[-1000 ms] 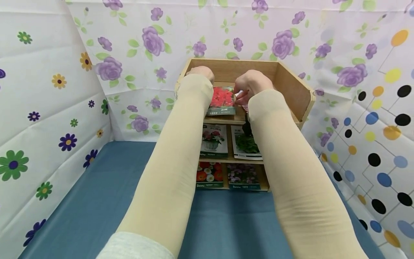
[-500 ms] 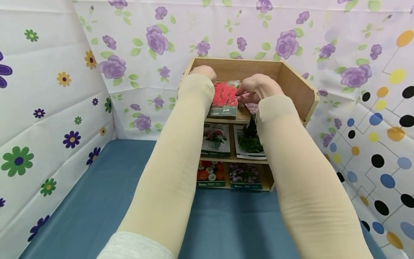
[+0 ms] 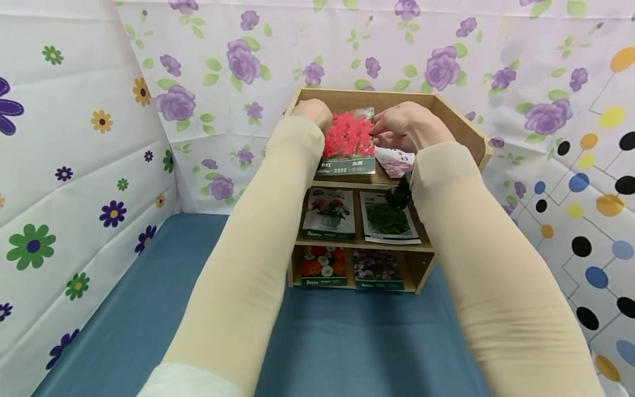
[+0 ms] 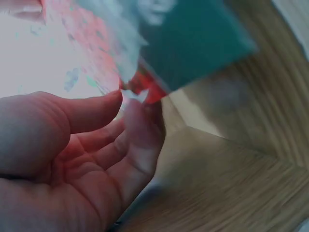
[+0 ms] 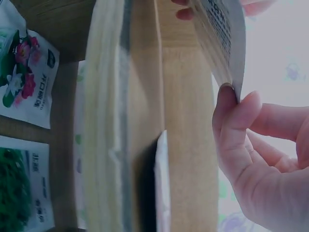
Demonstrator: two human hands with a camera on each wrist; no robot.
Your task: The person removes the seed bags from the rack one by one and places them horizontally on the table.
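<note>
A seed packet with red flowers [image 3: 349,138] is held up over the top level of the wooden rack, its picture facing me. My left hand [image 3: 312,113] is at its left side; in the left wrist view thumb and forefinger [image 4: 104,108] pinch the packet's edge. On the opposite side my right hand [image 3: 409,124] grips the other edge between thumb and fingers, as the right wrist view shows with the packet's printed back [image 5: 227,29]. Just below the right hand, a pink-flowered seed packet [image 3: 395,161] lies on the top shelf.
The wooden rack [image 3: 342,98] stands on a blue cloth [image 3: 322,342] against flowered sheets. Its middle level holds a potted-flower packet [image 3: 328,215] and a green-leaf packet [image 3: 389,220]. Below sit an orange-and-white flower packet [image 3: 323,267] and a purple-flower packet [image 3: 378,270].
The red-flower packet has risen and tilted up toward me between both hands. My right hand has shifted right, uncovering more of the pink packet on the shelf.
</note>
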